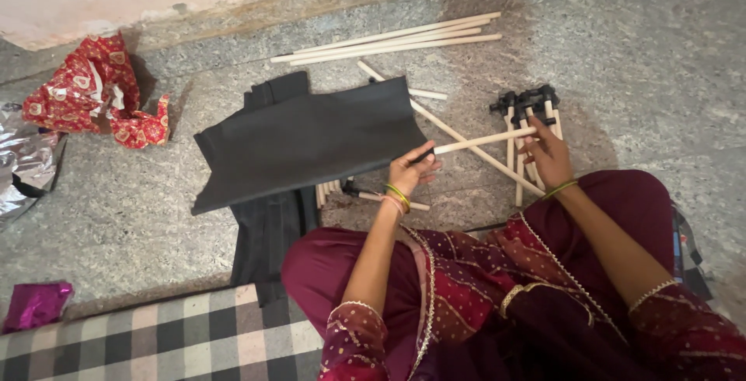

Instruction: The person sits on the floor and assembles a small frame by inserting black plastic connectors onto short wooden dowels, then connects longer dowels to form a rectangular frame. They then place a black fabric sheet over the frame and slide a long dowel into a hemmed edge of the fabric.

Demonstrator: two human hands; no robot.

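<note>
Head view, hands (410,170) (549,156) holding rod (483,141), fabric's (303,142) edge

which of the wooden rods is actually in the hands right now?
The short rod running level between left hand and right hand, its left end entering the dark fabric panel. The bundle by the wall lies untouched on the floor.

Rod (482,141) end (inside fabric (307,140)) hidden

The fabric panel (303,140) was charcoal black; the rods (388,39) pale cream; the wrapping paper (89,90) red with gold motifs; the mat (155,342) checked black, grey and white; the floor (645,47) speckled grey.
</note>
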